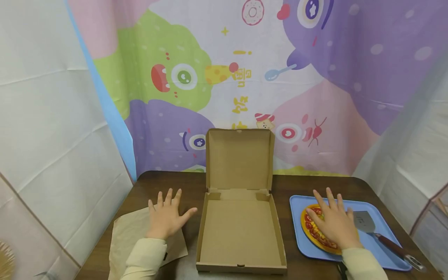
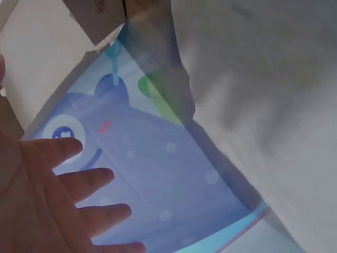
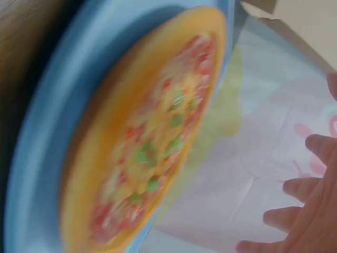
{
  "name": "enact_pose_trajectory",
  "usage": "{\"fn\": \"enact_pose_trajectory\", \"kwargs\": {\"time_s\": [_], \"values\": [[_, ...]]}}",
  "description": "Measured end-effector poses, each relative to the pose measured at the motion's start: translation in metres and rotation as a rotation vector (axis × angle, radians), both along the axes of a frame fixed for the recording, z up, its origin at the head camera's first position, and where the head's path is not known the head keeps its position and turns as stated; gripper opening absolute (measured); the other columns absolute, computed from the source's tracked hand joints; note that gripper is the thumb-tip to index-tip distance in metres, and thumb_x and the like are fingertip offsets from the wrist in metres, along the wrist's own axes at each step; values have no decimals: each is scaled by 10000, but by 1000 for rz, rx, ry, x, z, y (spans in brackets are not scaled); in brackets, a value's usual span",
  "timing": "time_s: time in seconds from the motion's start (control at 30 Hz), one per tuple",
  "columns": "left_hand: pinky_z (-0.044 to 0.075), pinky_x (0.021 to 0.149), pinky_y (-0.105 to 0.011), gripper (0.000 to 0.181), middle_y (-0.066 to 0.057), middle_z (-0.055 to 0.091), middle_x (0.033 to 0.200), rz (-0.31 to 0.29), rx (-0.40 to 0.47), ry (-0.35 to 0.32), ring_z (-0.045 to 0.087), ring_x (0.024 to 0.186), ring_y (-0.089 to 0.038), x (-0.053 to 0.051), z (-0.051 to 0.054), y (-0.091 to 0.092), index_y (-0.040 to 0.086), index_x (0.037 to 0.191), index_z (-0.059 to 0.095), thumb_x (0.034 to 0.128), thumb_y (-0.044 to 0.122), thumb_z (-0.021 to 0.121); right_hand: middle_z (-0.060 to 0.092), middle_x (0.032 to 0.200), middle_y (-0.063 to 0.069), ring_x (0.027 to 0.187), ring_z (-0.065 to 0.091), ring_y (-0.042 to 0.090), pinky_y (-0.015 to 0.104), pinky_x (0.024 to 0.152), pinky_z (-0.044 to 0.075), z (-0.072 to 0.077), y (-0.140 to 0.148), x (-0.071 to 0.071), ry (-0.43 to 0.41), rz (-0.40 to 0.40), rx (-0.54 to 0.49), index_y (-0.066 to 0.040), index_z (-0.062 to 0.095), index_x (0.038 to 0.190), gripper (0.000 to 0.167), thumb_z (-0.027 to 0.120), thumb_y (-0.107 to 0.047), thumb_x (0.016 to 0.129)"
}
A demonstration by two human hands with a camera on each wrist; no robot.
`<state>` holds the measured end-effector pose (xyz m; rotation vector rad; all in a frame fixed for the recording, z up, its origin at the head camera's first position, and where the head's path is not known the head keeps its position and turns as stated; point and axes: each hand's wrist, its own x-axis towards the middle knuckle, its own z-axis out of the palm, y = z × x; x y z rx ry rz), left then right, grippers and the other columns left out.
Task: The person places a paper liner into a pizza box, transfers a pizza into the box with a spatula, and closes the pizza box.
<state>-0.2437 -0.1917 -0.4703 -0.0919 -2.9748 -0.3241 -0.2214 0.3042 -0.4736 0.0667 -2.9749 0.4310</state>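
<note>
Fingers spread, my left hand [image 1: 167, 218] is held over a sheet of brown paper [image 1: 131, 233] on the table's left side; it grips nothing. On the right, my right hand [image 1: 334, 223] is also spread, above a round toy-like pizza [image 1: 311, 231] and partly covering it in the head view. The pizza [image 3: 142, 153] lies on a blue tray [image 1: 304, 249], beside a pizza server [image 1: 365, 222] with a brown handle. Between the hands stands a cardboard pizza box [image 1: 241, 233] with its lid [image 1: 239, 159] raised; nothing lies inside it.
A dark wooden table [image 1: 190, 186] carries everything. Behind it hangs a curtain [image 1: 245, 89] with cartoon monsters, and pale fabric [image 1: 52, 116] closes off the left side. Part of a dark object [image 1: 342, 270] shows by the right sleeve.
</note>
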Motion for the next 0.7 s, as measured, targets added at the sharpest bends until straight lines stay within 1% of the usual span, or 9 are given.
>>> {"fn": "enact_pose_trajectory", "kwargs": {"time_s": [0.1, 0.17, 0.3, 0.43, 0.57, 0.63, 0.7], "values": [[120, 1096, -763, 968, -246, 300, 1567, 1, 10, 28, 213, 1420, -558, 1, 4, -5, 120, 1541, 311, 856, 799, 387, 51, 1606, 296, 1412, 57, 607, 835, 999, 79, 7, -4, -3, 8, 10, -39, -172, 164, 1582, 797, 389, -630, 970], [153, 1102, -747, 965, -254, 311, 1559, 2, 15, 36, 232, 1412, -560, 2, 6, -8, 97, 1536, 317, 864, 787, 393, 109, 1589, 321, 1402, 114, 610, 812, 1019, 120, 9, -6, -4, 25, 21, -65, -128, 199, 1571, 805, 393, -627, 970], [214, 1098, -725, 877, -275, 332, 1539, 6, 11, 52, 283, 1388, -561, 6, 8, -16, 45, 1519, 330, 921, 674, 451, 212, 1557, 339, 1387, 200, 597, 780, 1040, 175, 13, -14, -4, 59, 41, -117, -66, 276, 1540, 780, 431, -584, 979], [314, 1064, -694, 758, -313, 401, 1478, 16, 8, 105, 380, 1322, -564, 12, 6, -26, -31, 1475, 370, 957, 496, 541, 245, 1550, 329, 1393, 222, 574, 758, 1052, 204, 13, -24, -4, 57, 59, -193, -50, 305, 1527, 746, 473, -533, 984], [344, 1077, -642, 714, -370, 430, 1418, 33, 28, 125, 423, 1275, -573, 19, 4, -39, -115, 1426, 384, 958, 387, 579, 273, 1548, 308, 1380, 289, 544, 721, 1058, 264, 10, -33, -2, 49, 94, -267, -41, 317, 1520, 714, 476, -498, 995], [342, 1091, -621, 710, -392, 430, 1401, 45, 30, 121, 430, 1265, -576, 22, 3, -46, -147, 1408, 383, 958, 365, 582, 298, 1541, 299, 1316, 410, 506, 688, 1030, 341, 8, -37, -2, 57, 109, -292, -35, 332, 1513, 678, 486, -456, 1004], [344, 1086, -626, 714, -408, 420, 1397, 59, 34, 105, 429, 1261, -581, 25, 2, -54, -167, 1399, 375, 958, 354, 582, 325, 1532, 291, 1248, 495, 474, 656, 1007, 390, 6, -42, -2, 64, 118, -313, -29, 343, 1507, 648, 485, -423, 1012]]}}
